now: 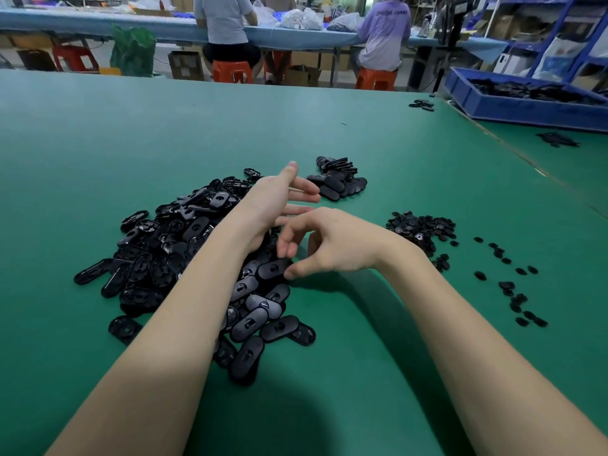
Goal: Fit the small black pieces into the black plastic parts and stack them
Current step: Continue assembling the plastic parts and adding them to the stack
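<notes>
Fingers [289, 274] touch glossy oblong plastic part [274, 268].

Two bare forearms reach in from the near edge, with no sleeve, glove, watch or ring showing on either. The left hand [273, 199] and the right hand [329, 245] are uncovered, slim-fingered, with short, plain, unpainted nails

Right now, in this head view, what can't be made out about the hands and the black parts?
- Whether the right hand grips the oval part or only touches it: its fingertips blur there.
- The pile of oval parts beneath the left forearm: covered.
- The blue bin: cut off by the right edge; its contents are too small.
</notes>
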